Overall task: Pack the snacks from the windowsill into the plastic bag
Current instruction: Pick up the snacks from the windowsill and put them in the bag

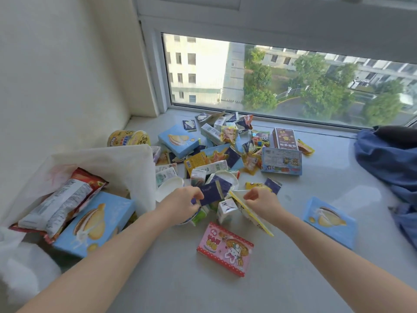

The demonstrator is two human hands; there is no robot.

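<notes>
We look down on a grey windowsill (293, 256) that runs under the glass. A white plastic bag (108, 163) lies open at its left edge, against the wall, and a blue cloth (388, 154) is heaped at the right edge. The snacks (216, 154) are mostly not yet packed: a loose pile of boxes, cartons and wrappers spreads from the window edge toward us across the middle of the sill. Inside the bag we see a blue box (94, 224) with a chip bag (65, 204) lying partly on it. A second blue box (329, 220) lies apart near the right edge, just beside the cloth, and a pink box (225, 248) lies alone at the near edge of the pile. A yellow cup (128, 137) lies on its side behind the bag. Our left grip (180, 204) pinches a navy packet (214, 192) at the near side of the pile. Our right grip (261, 202), close beside it, holds the upper edge of a flat yellow packet (250, 213), which tilts down toward us. A white carton (225, 210) sits between the two.
</notes>
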